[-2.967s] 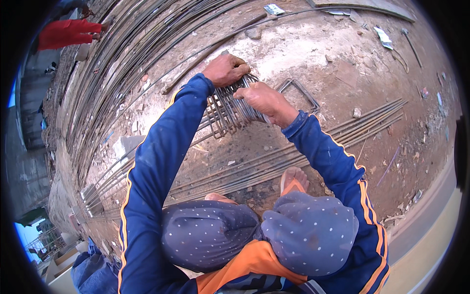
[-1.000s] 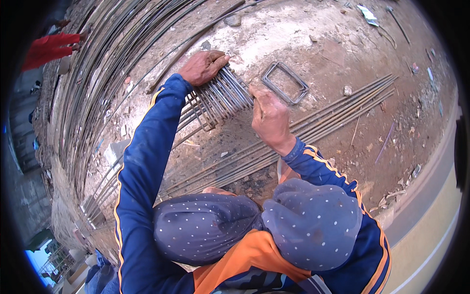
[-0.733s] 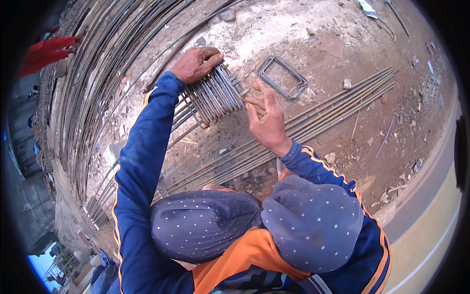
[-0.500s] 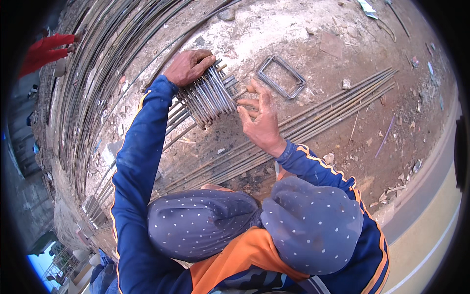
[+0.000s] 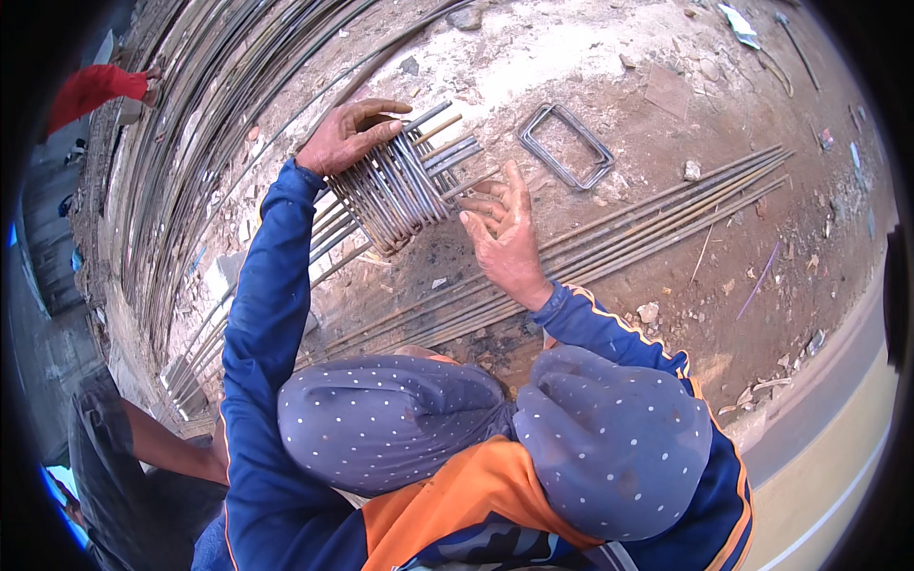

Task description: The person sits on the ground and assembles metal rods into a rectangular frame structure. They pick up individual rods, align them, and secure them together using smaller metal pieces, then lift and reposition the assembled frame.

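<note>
Several rectangular steel stirrups (image 5: 388,190) sit packed side by side around a set of long steel rods (image 5: 455,157), whose ends stick out to the right. My left hand (image 5: 345,141) grips the upper left part of the stack, thumb and forefinger apart along its top edge. At the right end, my right hand (image 5: 505,233) has its fingers bent about the tip of one lower rod, with the forefinger raised. The undersides of the fingers are partly hidden. A few loose stirrups (image 5: 568,147) lie on the ground beyond my right hand.
A row of straight rods (image 5: 657,224) runs across the ground near my knees. Many long bars (image 5: 181,181) curve along the left. Stones and scraps dot the dirt. A red-sleeved arm (image 5: 100,95) shows far left, and another person's leg (image 5: 176,443) stands lower left.
My left hand has shifted left with the stirrups, and more of the rod ends now stick out on the right. The right hand's fingers have curled more. A person's leg has appeared lower left.
</note>
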